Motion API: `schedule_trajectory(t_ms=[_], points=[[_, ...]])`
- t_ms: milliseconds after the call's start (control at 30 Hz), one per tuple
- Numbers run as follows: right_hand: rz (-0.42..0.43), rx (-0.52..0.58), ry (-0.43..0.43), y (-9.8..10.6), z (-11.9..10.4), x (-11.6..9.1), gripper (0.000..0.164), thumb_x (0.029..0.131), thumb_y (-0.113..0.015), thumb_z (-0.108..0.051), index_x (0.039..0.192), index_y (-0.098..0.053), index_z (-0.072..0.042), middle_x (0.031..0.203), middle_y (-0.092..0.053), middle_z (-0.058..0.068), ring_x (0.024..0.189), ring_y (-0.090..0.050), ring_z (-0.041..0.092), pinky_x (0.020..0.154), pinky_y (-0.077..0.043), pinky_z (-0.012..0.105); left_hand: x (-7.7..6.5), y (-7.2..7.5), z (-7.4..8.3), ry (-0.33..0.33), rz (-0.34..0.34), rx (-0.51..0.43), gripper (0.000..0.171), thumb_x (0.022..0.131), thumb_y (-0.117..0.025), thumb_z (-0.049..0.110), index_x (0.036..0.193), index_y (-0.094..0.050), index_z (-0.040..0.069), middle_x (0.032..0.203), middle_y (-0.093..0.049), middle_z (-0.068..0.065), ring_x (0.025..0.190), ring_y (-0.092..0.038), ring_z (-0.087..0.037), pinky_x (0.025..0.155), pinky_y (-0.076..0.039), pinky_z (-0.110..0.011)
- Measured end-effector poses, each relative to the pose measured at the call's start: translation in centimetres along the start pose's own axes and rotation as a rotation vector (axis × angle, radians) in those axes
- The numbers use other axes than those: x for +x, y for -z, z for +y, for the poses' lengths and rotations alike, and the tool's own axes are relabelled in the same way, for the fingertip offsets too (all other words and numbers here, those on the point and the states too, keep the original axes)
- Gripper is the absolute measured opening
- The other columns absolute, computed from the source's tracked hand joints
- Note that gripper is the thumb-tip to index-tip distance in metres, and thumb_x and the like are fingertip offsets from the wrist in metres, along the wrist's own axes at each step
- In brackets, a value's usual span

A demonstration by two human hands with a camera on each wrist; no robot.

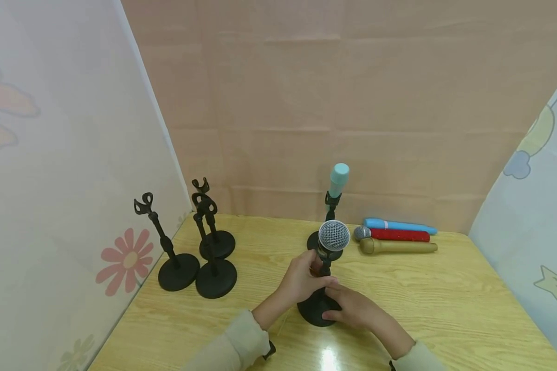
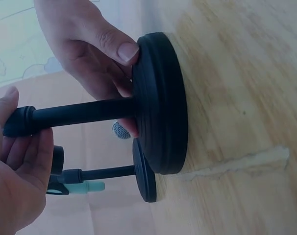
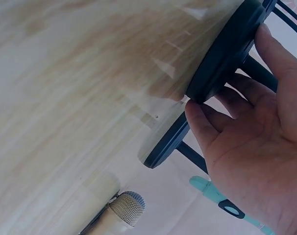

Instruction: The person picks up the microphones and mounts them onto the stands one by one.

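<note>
A black microphone stand (image 1: 313, 312) is upright near the middle of the table, with a silver-mesh microphone (image 1: 334, 236) at its top. My left hand (image 1: 301, 281) grips the stand's pole, its fingers and thumb around the collar (image 2: 21, 122) in the left wrist view. Lower down, my right hand (image 1: 355, 309) holds the round base (image 3: 227, 54), thumb on one side and fingers at the rim. Just behind stands another black stand (image 1: 313, 241) carrying a teal microphone (image 1: 339, 178).
At the left are several black stands with bare clips, including a front one (image 1: 216, 278), a left one (image 1: 178, 273) and a rear one (image 1: 223, 245). Blue (image 1: 399, 225), red (image 1: 399, 235) and gold (image 1: 404, 247) microphones lie at the back right. Walls border the wooden table (image 1: 445, 309).
</note>
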State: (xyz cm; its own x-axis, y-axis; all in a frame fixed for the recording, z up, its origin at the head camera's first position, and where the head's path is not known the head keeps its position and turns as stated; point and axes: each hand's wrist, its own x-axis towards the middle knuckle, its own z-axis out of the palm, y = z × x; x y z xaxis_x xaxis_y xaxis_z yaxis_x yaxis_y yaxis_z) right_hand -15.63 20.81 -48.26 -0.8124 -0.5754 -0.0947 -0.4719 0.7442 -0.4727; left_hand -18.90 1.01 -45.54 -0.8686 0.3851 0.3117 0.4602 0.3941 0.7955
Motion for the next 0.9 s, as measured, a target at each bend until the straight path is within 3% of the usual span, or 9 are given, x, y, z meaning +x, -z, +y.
schedule_trajectory(t_ms=[133,333,500,633,733,900], points=[[-0.008,0.002,-0.013,0.0,0.0,-0.1,0.07,0.094,-0.071,-0.041,0.141,-0.053,0.007,0.151,-0.045,0.028,0.137,-0.047,0.044,0.107,-0.041,0.059,-0.2,0.2,0.0,-0.043,-0.021,-0.022,0.028,0.086,-0.083,0.028,0.098,-0.063,0.014,0.092,-0.064,0.006,0.083,-0.061,0.0,0.073,-0.054,-0.018],[-0.013,0.0,-0.03,0.2,-0.1,-0.2,0.072,0.094,-0.071,-0.042,0.143,-0.052,0.007,0.152,-0.043,0.028,0.137,-0.047,0.044,0.108,-0.04,0.059,-0.3,0.7,-0.1,-0.155,-0.162,0.028,0.021,0.1,-0.065,0.022,0.117,-0.066,0.01,0.111,-0.071,0.001,0.103,-0.066,-0.005,0.087,-0.054,-0.019],[-0.002,-0.011,-0.022,0.2,-0.1,-0.1,0.07,0.094,-0.071,-0.04,0.143,-0.052,0.007,0.152,-0.044,0.027,0.136,-0.048,0.044,0.108,-0.041,0.059,-0.2,1.0,-0.3,-0.148,-0.233,0.0,0.023,0.104,-0.059,0.021,0.123,-0.064,0.01,0.118,-0.069,-0.002,0.108,-0.064,-0.006,0.09,-0.053,-0.021],[-0.006,0.001,-0.024,0.2,-0.3,0.1,0.068,0.094,-0.072,-0.039,0.141,-0.054,0.006,0.148,-0.049,0.027,0.134,-0.05,0.044,0.107,-0.042,0.059,-0.2,1.0,-0.4,-0.081,-0.198,-0.084,0.027,0.097,-0.07,0.024,0.12,-0.063,0.01,0.112,-0.069,-0.002,0.101,-0.064,-0.005,0.088,-0.055,-0.022],[-0.012,0.003,-0.022,0.2,-0.4,0.2,0.066,0.094,-0.072,-0.039,0.14,-0.056,0.006,0.145,-0.052,0.026,0.133,-0.052,0.043,0.106,-0.043,0.058,-0.3,0.9,-0.4,-0.041,-0.143,-0.088,0.03,0.092,-0.076,0.027,0.114,-0.063,0.011,0.105,-0.069,0.002,0.096,-0.064,-0.003,0.087,-0.055,-0.022],[-0.011,-0.014,-0.025,0.2,-0.5,0.2,0.065,0.093,-0.072,-0.04,0.138,-0.057,0.005,0.148,-0.05,0.025,0.134,-0.051,0.042,0.106,-0.043,0.058,-0.5,1.0,-0.2,-0.066,-0.139,-0.041,0.022,0.093,-0.074,0.021,0.111,-0.067,0.011,0.103,-0.072,0.004,0.095,-0.066,-0.001,0.089,-0.054,-0.02]])
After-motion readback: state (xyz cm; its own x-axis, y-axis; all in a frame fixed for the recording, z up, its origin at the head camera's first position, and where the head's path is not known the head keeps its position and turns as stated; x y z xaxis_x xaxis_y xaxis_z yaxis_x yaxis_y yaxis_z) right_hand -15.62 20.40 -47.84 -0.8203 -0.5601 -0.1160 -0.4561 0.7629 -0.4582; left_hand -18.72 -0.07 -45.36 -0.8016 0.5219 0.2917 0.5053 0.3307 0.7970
